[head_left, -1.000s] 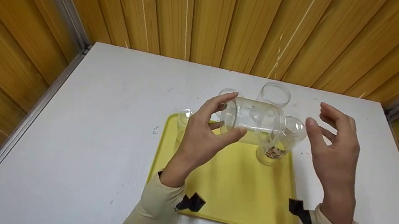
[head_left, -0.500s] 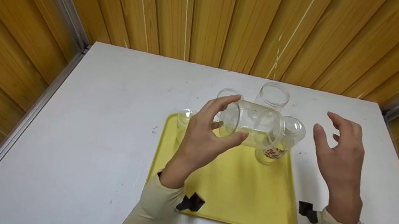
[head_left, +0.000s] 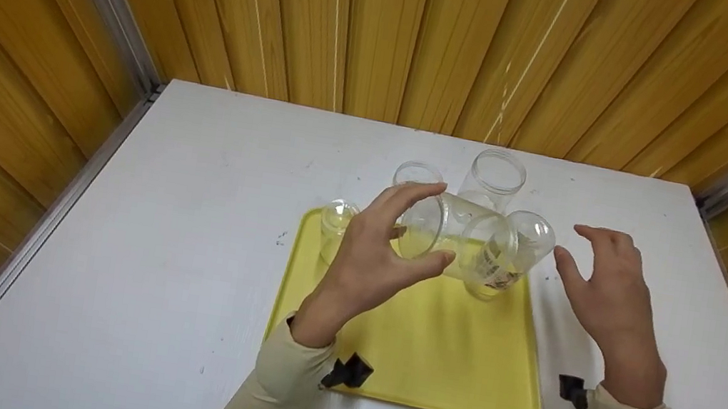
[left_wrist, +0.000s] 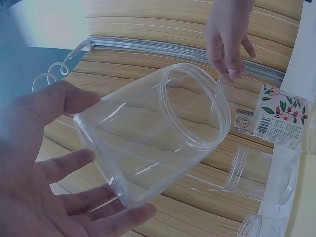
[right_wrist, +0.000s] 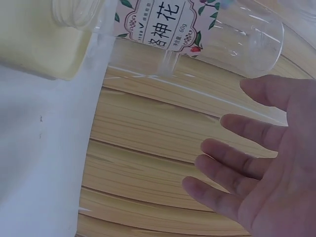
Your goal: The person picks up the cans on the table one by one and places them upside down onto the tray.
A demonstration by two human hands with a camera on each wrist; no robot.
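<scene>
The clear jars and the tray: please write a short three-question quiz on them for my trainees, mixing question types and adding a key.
1. Multiple choice. The held jar is in:
A. the left hand
B. the right hand
C. both hands

2. True or false. In the head view, the jar with the flowered label stands on the tray, nearer its right edge than its left.

3. Fill the gap. The colour of the tray is ____.

Key: 1. A; 2. true; 3. yellow.
</scene>
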